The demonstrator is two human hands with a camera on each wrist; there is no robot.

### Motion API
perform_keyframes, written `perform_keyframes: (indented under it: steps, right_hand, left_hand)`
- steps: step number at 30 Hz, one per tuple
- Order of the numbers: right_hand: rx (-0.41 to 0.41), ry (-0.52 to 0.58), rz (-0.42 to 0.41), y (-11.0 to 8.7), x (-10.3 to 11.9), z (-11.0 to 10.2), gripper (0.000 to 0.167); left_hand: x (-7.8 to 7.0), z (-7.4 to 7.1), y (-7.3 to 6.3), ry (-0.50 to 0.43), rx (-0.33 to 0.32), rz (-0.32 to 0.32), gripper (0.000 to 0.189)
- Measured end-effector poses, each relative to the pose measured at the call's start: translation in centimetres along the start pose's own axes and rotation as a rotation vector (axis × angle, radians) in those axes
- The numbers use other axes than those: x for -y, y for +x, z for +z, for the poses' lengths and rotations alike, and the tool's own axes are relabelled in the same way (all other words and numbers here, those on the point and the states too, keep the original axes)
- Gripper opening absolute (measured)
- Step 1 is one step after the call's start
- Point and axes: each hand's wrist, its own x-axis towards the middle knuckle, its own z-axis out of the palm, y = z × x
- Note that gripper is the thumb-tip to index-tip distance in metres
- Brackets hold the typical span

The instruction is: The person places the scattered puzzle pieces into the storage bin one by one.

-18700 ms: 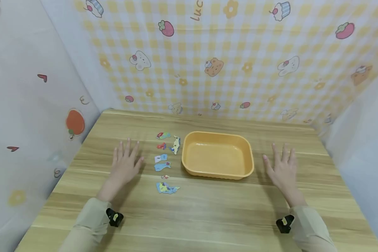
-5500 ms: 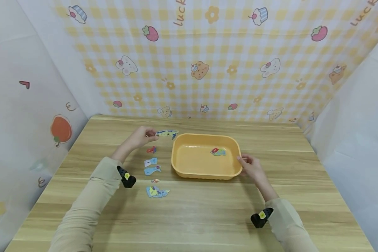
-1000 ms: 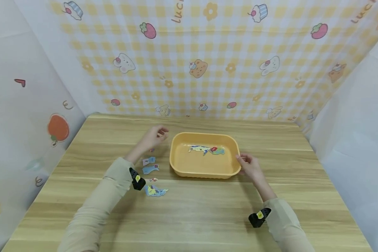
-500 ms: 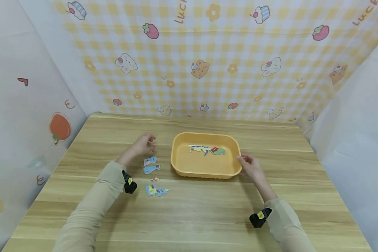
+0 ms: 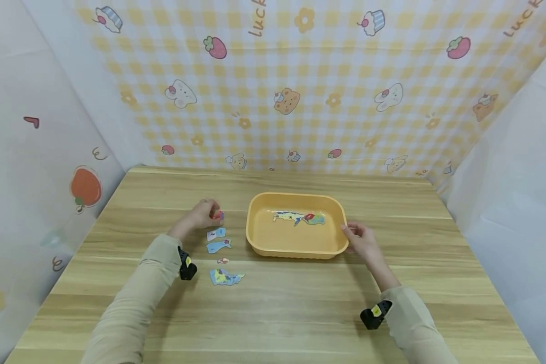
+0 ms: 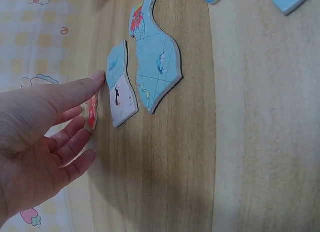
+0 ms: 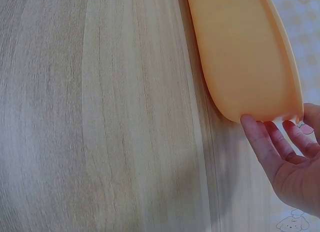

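My left hand pinches a small red puzzle piece at the far left of the table; in the left wrist view its red face shows between thumb and fingers. Just nearer lie a white-and-blue piece and a wavy blue piece. My right hand grips the right end of an orange-yellow plastic tray, with fingers against its outer wall. Inside the tray lie a pale yellow-and-blue piece and a red-and-green piece, side by side.
Nearer on the wooden table are a tiny red-and-white piece and a larger yellow-and-blue piece. A checked cloth hangs behind the table; white cloth hangs at both sides.
Earlier the tray held nothing; two pieces have since gone into it. In the last second my left hand moved left from near the tray and took hold of the red piece. My right hand stays put.
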Motion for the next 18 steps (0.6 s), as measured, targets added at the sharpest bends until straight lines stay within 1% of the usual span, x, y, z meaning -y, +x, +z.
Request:
perform_keyframes:
  steps: [2, 6, 10, 12, 15, 18]
  right_hand:
    - [-0.003, 0.004, -0.004, 0.01, -0.03, 0.02, 0.049]
    - [-0.01, 0.006, -0.005, -0.01, 0.0, 0.11, 0.048]
    - [-0.018, 0.003, -0.002, -0.01, 0.1, 0.2, 0.048]
    - [-0.019, 0.001, 0.0, 0.0, 0.13, 0.22, 0.048]
    - [-0.019, 0.0, 0.006, 0.04, 0.09, 0.21, 0.047]
    - [-0.02, 0.002, 0.013, 0.06, 0.03, 0.19, 0.047]
  left_hand:
    - [0.1, 0.05, 0.04, 0.01, -0.004, 0.018, 0.04]
    - [0.16, 0.25, 0.22, 0.034, -0.021, 0.054, 0.025]
    - [0.1, 0.43, 0.38, 0.052, -0.042, 0.069, 0.017]
    - [-0.09, 0.4, 0.4, 0.037, -0.037, 0.052, 0.017]
    - [-0.56, 0.24, 0.45, -0.002, -0.008, -0.003, 0.02]
    - [-0.81, 0.09, 0.53, -0.016, 0.014, -0.051, 0.023]
